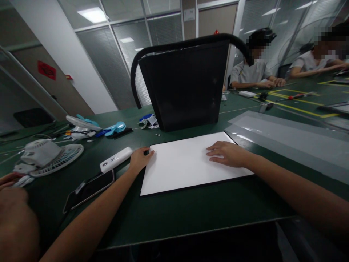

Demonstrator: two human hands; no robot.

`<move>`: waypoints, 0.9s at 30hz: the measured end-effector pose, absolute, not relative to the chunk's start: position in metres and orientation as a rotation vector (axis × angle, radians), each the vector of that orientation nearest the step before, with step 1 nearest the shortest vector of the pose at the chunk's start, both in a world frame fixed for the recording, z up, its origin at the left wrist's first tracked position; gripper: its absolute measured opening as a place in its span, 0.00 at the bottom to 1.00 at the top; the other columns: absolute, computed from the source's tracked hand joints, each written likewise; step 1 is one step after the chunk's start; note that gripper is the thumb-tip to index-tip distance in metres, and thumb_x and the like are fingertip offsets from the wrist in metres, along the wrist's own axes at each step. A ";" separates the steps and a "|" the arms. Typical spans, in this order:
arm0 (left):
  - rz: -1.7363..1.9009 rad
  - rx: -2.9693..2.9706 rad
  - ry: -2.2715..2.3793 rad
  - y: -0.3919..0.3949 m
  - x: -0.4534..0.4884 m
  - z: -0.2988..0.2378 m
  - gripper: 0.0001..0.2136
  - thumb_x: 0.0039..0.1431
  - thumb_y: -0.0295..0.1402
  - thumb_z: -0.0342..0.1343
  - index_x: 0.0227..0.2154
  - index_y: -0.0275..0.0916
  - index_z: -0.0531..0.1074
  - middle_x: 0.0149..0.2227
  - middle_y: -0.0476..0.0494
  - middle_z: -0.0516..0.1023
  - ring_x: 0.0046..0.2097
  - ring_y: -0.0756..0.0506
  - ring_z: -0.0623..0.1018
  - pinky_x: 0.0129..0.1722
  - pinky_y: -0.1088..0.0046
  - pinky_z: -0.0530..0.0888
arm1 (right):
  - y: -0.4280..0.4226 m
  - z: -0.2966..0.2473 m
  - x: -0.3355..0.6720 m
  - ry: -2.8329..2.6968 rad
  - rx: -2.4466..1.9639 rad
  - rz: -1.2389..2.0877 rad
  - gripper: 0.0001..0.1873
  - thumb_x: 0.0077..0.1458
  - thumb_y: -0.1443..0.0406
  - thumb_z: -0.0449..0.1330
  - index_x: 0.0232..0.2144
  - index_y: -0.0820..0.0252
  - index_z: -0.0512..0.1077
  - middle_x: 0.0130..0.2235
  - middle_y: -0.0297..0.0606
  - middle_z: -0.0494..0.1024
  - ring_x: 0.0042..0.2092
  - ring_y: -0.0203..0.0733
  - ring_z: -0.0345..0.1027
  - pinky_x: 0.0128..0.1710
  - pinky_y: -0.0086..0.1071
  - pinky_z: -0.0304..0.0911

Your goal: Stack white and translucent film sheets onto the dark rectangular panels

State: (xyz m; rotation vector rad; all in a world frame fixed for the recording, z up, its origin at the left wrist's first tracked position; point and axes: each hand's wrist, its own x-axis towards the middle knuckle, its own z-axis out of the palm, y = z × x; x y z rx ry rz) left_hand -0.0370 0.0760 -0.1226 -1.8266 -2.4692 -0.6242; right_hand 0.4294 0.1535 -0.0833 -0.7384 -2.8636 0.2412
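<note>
A flat white rectangular panel [182, 163] with a thin black border lies on the green table in front of me. My left hand [140, 158] grips its left edge near the far corner, thumb at the white face and the other fingers partly hidden. On the right part of the panel my right hand [226, 153] rests palm down, its fingers stretched out and holding nothing. Just behind the panel stands a large black flat part [188, 83], upright, with a black strip [191, 42] looped over its top.
Clear plastic sheets [289, 142] lie at right. To the left are a phone [89, 191], a white handheld device [116, 160], a white fan [57, 156] and light-blue items [116, 128]. Another person's arm [16, 218] enters at lower left. Two people [253, 74] sit across the table.
</note>
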 end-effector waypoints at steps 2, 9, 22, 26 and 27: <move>-0.605 -1.828 -2.470 0.077 -0.038 -0.124 0.24 0.68 0.47 0.57 0.57 0.37 0.81 0.61 0.37 0.80 0.62 0.34 0.79 0.64 0.60 0.72 | 0.154 -0.085 0.430 -2.863 -0.734 0.247 0.27 0.73 0.46 0.52 0.59 0.50 0.80 0.63 0.39 0.75 0.63 0.54 0.69 0.67 0.54 0.64; -0.535 -1.845 -2.442 0.077 -0.037 -0.125 0.25 0.70 0.46 0.57 0.59 0.33 0.80 0.64 0.36 0.77 0.65 0.34 0.76 0.67 0.59 0.69 | 0.185 -0.087 0.453 -2.762 -0.980 0.117 0.29 0.72 0.43 0.50 0.62 0.46 0.78 0.71 0.34 0.66 0.69 0.56 0.61 0.72 0.55 0.57; -0.295 -1.928 -2.328 0.072 -0.030 -0.125 0.24 0.74 0.45 0.50 0.60 0.34 0.78 0.68 0.32 0.72 0.69 0.31 0.72 0.66 0.54 0.70 | 0.259 -0.112 0.564 -2.074 -2.349 0.162 0.41 0.69 0.41 0.58 0.73 0.56 0.61 0.75 0.52 0.53 0.75 0.67 0.43 0.72 0.72 0.44; -0.286 -1.945 -2.344 0.072 -0.030 -0.126 0.27 0.74 0.46 0.49 0.63 0.33 0.75 0.69 0.33 0.71 0.70 0.30 0.70 0.68 0.52 0.69 | 0.265 -0.120 0.564 -2.082 -2.355 0.202 0.40 0.70 0.42 0.58 0.74 0.54 0.59 0.74 0.50 0.54 0.73 0.64 0.49 0.71 0.69 0.49; -0.279 -1.949 -2.349 0.071 -0.030 -0.126 0.28 0.74 0.47 0.49 0.65 0.33 0.73 0.69 0.33 0.71 0.70 0.30 0.70 0.68 0.52 0.68 | 0.266 -0.120 0.564 -2.090 -2.338 0.192 0.40 0.70 0.43 0.58 0.74 0.55 0.59 0.74 0.51 0.55 0.73 0.63 0.51 0.71 0.68 0.51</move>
